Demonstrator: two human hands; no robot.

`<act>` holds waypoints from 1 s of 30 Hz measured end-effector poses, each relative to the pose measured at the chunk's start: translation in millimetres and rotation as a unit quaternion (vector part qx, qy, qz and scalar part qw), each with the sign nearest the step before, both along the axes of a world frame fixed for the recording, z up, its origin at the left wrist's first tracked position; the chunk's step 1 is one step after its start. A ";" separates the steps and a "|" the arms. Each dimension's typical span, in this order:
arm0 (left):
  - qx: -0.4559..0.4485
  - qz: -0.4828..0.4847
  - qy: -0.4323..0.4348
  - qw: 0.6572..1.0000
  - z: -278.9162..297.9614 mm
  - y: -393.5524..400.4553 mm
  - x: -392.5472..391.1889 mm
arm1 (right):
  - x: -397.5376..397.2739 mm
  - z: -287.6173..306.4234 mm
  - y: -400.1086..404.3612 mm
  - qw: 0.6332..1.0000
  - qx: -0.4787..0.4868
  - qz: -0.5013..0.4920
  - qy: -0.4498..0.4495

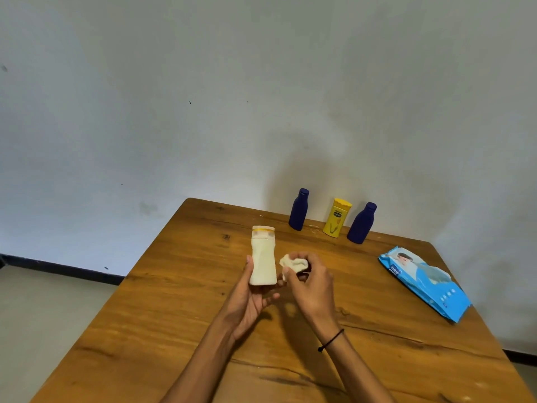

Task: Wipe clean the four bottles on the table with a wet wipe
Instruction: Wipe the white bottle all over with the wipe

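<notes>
Step in hand, by judgement: wiping the cream bottle, one of the four.

Left hand: holding the cream bottle low on the body, upright and lifted above the wooden table, thumb along the outer side, other fingers curled around the bottom from behind. Cap end free, well above the grip.

Right hand: holding a crumpled wet wipe pinched in the fingertips, just beside the bottle on the side opposite the left thumb. Touching the bottle or only very near: cannot tell.

Advice for a good wipe:
- Press the wipe flat on the wall above the left grip, then stroke toward the cap and back toward the fingers.
- Turn the bottle a little in the left grip after each stroke, so that every face meets the wipe.
- Shift the left grip up to the cap end afterwards, to clean the band now hidden under the fingers, and also the base.
- Unfold the wipe a bit; probably a crumpled ball cleans only with a small area.
- Keep the hold firm; a wet plastic wall may become slippery.

Beyond the grips, at the far edge of the table: near blue bottle, yellow bottle, far blue bottle, all standing apart in a row. Wipe packet well to the outside of the right hand.
</notes>
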State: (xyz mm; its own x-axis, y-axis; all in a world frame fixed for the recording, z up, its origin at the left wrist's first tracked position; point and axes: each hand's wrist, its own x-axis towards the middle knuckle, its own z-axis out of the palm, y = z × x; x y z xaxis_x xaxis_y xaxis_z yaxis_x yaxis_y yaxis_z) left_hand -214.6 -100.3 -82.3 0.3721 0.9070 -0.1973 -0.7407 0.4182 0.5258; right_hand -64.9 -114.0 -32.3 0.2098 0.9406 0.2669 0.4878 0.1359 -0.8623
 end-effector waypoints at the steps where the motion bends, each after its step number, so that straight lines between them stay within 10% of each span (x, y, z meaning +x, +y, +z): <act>1: 0.001 -0.003 -0.011 1.000 -3.9 1.6 -1.9 | 1.1 2.6 -0.5 1.000 0.011 0.000 0.030; 30: -0.057 0.014 -0.043 0.997 12.6 -7.5 14.7 | -1.2 21.3 31.7 0.909 0.215 0.161 -0.318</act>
